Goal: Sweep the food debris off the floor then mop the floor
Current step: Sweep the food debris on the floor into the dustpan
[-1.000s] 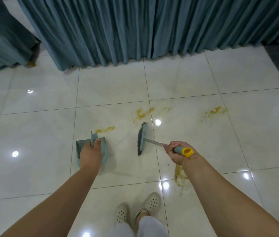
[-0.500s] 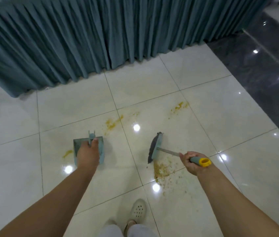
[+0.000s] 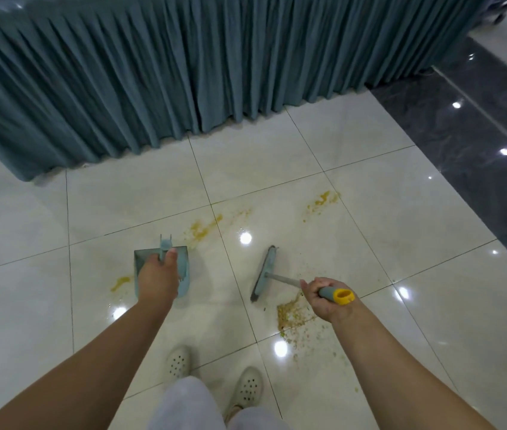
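Head camera looks down at your two hands over the pale tiled floor (image 3: 416,231). Your left hand (image 3: 157,279) is curled around the upright handle of the blue-grey dustpan (image 3: 183,274), with the thumb lying along the handle; the pan hangs just under this grip, and you cannot tell if its edge touches the tiles. Your right hand (image 3: 323,301) is closed tightly on the grey grip of the brush (image 3: 264,273), and the yellow end cap sticks out behind the hand. From this grip the metal shaft goes forward and to the left, to the blue brush head, which stands between the two hands with its dark bristles toward the dustpan side.

Directly under your right hand and a little behind it lies the biggest heap of food debris (image 3: 292,315), yellow-green crumbs that spread further back toward your feet. A yellow smear (image 3: 120,282) lies just to the left of your left hand, beside the dustpan. Another streak (image 3: 204,229) is in front of the dustpan, and one more patch (image 3: 322,200) is well ahead of the brush head. Your white perforated clogs (image 3: 247,386) stand behind both hands. Ahead hangs a pleated teal table skirt (image 3: 183,72), and on the right is dark marble flooring (image 3: 478,135).
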Action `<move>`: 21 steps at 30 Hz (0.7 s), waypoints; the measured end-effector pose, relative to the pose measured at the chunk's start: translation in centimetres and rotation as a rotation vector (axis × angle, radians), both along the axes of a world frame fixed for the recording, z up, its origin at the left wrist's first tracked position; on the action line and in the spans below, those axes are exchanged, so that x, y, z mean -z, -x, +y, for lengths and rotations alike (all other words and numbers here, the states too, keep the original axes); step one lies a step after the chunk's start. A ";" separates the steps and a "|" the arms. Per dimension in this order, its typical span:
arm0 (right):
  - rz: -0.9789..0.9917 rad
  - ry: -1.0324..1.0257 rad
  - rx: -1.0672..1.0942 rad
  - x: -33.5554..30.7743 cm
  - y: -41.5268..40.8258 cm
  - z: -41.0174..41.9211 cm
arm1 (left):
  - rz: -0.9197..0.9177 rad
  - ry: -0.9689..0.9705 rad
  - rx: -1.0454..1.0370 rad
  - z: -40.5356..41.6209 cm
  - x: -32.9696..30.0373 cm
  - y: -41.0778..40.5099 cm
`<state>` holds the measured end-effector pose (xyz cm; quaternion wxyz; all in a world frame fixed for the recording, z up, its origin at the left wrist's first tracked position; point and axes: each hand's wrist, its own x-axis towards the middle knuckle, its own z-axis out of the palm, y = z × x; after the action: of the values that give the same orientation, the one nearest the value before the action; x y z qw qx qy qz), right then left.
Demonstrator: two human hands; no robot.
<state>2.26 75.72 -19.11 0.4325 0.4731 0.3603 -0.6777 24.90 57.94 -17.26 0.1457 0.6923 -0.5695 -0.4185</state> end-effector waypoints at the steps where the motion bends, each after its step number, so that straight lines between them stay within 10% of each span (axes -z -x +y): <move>1: -0.011 0.009 -0.008 0.4 -0.5 -0.3 | 0.003 -0.003 -0.005 -0.3 0.1 -0.5; 21: -0.105 0.040 -0.504 -0.4 -17.0 -17.1 | -0.016 -0.015 -0.178 -12.7 0.7 -15.5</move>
<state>19.30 58.63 -18.72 0.6152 0.3942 0.4303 -0.5301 40.41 45.22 -17.91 0.1725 0.7446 -0.5038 -0.4025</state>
